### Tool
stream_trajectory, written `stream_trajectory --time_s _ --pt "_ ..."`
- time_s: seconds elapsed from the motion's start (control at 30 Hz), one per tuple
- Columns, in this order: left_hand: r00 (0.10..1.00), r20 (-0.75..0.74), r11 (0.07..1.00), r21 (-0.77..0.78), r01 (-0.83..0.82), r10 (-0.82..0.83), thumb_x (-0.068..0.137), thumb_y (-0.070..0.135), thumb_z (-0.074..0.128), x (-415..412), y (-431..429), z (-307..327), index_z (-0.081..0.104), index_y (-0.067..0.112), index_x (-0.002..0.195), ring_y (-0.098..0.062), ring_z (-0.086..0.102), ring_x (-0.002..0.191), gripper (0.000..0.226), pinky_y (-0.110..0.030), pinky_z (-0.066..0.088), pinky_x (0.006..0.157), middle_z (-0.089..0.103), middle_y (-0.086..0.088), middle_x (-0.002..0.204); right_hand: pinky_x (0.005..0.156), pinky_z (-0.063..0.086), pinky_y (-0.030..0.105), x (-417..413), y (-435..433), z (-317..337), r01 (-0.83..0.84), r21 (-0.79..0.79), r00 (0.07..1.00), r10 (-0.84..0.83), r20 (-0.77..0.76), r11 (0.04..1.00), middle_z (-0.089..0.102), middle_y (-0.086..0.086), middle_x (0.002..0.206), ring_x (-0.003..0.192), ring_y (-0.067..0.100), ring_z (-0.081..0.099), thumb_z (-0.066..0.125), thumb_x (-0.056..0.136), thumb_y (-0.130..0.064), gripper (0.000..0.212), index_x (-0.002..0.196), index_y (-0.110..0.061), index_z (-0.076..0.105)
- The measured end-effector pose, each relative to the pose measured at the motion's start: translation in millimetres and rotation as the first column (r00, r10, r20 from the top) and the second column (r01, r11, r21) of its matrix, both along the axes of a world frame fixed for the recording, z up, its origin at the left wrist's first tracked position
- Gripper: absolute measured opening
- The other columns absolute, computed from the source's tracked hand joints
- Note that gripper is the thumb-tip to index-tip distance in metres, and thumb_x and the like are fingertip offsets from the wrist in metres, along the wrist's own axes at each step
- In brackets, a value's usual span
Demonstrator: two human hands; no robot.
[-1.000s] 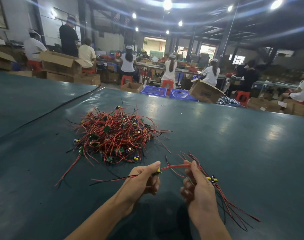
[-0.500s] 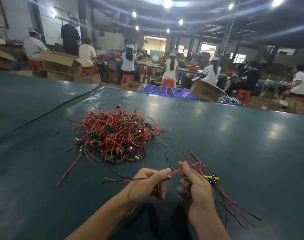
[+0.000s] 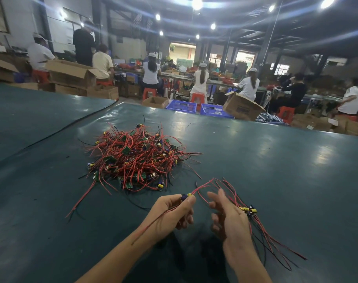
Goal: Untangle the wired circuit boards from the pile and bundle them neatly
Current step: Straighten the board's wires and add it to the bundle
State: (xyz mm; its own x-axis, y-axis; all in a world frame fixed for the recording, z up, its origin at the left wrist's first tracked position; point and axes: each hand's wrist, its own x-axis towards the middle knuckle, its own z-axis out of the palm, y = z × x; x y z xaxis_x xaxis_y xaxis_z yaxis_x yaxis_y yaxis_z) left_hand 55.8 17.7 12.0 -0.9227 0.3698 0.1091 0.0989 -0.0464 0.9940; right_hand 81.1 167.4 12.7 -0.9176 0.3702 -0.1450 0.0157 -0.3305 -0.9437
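Note:
A tangled pile of small green circuit boards with red and black wires (image 3: 136, 157) lies on the dark green table (image 3: 276, 170), just beyond my hands. My left hand (image 3: 172, 213) pinches one wired board (image 3: 186, 196) by its yellow and blue parts; its red wire trails back over my wrist and another arcs up to the right. My right hand (image 3: 228, 219) grips a bundle of sorted boards (image 3: 248, 210), their wires fanning down to the right across the table. The fingers of my right hand are spread, close to the left hand's wire.
The table's far edge runs across the middle of the view. Beyond it are cardboard boxes (image 3: 240, 108), blue crates (image 3: 182, 106) and several seated people (image 3: 151, 75) at workbenches. A seam (image 3: 62, 127) divides the table cover at the left.
My left hand has turned the single board so its long wire now lies back along my wrist instead of stretching left. My right hand's fingers have let go of that wire and moved slightly apart.

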Motion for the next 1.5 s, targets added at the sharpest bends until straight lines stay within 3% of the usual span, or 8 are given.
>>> stream_trajectory --time_s 0.17,0.3,0.47,0.83,0.97,1.17,1.33,1.5 --pt "0.994 -0.049 0.995 -0.035 0.096 -0.097 0.086 0.043 0.058 3.8 -0.3 -3.5 0.071 0.02 0.071 -0.015 0.057 0.056 0.031 -0.022 0.046 0.056 0.064 -0.002 0.062 0.065 0.056 0.037 5.3 -15.8 -1.5 -0.217 0.183 0.974 0.226 -0.03 0.959 0.074 0.011 0.082 0.071 0.03 0.068 0.067 0.072 -0.044 0.031 0.08 -0.017 0.08" --pt "0.992 -0.036 0.992 -0.023 0.122 -0.123 0.087 0.042 0.059 4.6 -0.1 -4.3 0.069 0.014 0.076 -0.012 0.058 0.056 0.032 -0.02 0.046 0.056 0.064 -0.001 0.063 0.061 0.059 0.028 7.8 -17.3 1.0 -0.239 0.17 0.966 0.252 -0.063 0.956 0.076 0.011 0.083 0.076 0.022 0.073 0.066 0.071 -0.037 0.024 0.075 -0.018 0.081" --pt "0.993 0.085 0.995 0.051 0.082 -0.086 0.082 0.058 0.052 2.8 -0.1 -0.7 0.067 0.017 0.058 -0.015 0.06 0.057 0.05 -0.022 0.047 0.057 0.065 -0.006 0.063 0.049 0.03 0.024 8.1 -12.2 1.6 -0.156 0.055 0.98 0.161 -0.119 0.986 0.053 0.007 0.061 0.051 0.018 0.04 0.07 0.069 -0.031 0.018 0.07 -0.016 0.079" --pt "0.977 0.191 0.988 0.137 0.071 -0.097 0.077 0.049 0.061 2.7 -3.4 4.7 0.048 0.02 0.043 -0.016 0.05 0.049 0.047 -0.024 0.042 0.055 0.049 -0.001 0.051 0.053 0.026 0.036 9.8 -18.5 -7.0 -0.261 0.294 0.94 0.312 -0.14 0.919 0.034 0.013 0.054 0.052 0.024 0.031 0.064 0.068 -0.069 0.057 0.048 -0.018 0.047" --pt "0.971 0.207 0.983 0.16 0.09 -0.123 0.075 0.047 0.065 3.7 -4.6 4.4 0.051 0.019 0.044 -0.016 0.05 0.049 0.044 -0.024 0.043 0.055 0.05 -0.003 0.052 0.056 0.034 0.043 9.0 -16.9 -10.0 -0.257 0.281 0.945 0.302 -0.129 0.925 0.043 0.021 0.059 0.054 0.032 0.036 0.072 0.074 -0.057 0.064 0.061 0.004 0.053" --pt "0.988 0.015 0.987 -0.057 -0.15 0.151 0.086 0.029 0.068 -8.3 -7.2 -4.6 0.066 0.022 0.073 -0.009 0.059 0.066 0.015 -0.024 0.047 0.06 0.069 0.004 0.074 0.042 0.036 0.023 1.2 -10.2 -13.2 -0.057 0.206 0.996 0.069 -0.054 0.977 0.053 0.001 0.054 0.043 0.011 0.044 0.064 0.09 -0.033 0.036 0.06 -0.014 0.069" --pt "0.684 -0.595 0.695 -0.273 -0.665 0.422 0.085 0.021 0.069 -26.5 -32.8 -18.8 0.065 0.028 0.098 -0.011 0.047 0.112 0.016 -0.031 0.04 0.099 0.053 0.008 0.121 0.034 0.027 0.018 -6.4 2.2 -15.3 0.048 -0.049 0.998 -0.046 0.037 0.998 0.056 -0.005 0.052 0.036 0.006 0.036 0.051 0.099 -0.036 0.031 0.089 -0.013 0.069" --pt "0.749 -0.561 0.427 -0.616 -0.662 0.352 0.09 0.039 0.059 -43.3 -53.4 -32.4 0.041 0.033 0.14 -0.025 0.008 0.145 0.054 -0.048 0.02 0.114 0.003 -0.005 0.161 0.034 0.03 0.019 -6.6 1.2 -18.0 0.025 -0.021 1.0 -0.025 0.005 0.999 0.064 -0.002 0.059 0.038 0.006 0.041 0.046 0.101 -0.039 0.028 0.104 -0.019 0.065"
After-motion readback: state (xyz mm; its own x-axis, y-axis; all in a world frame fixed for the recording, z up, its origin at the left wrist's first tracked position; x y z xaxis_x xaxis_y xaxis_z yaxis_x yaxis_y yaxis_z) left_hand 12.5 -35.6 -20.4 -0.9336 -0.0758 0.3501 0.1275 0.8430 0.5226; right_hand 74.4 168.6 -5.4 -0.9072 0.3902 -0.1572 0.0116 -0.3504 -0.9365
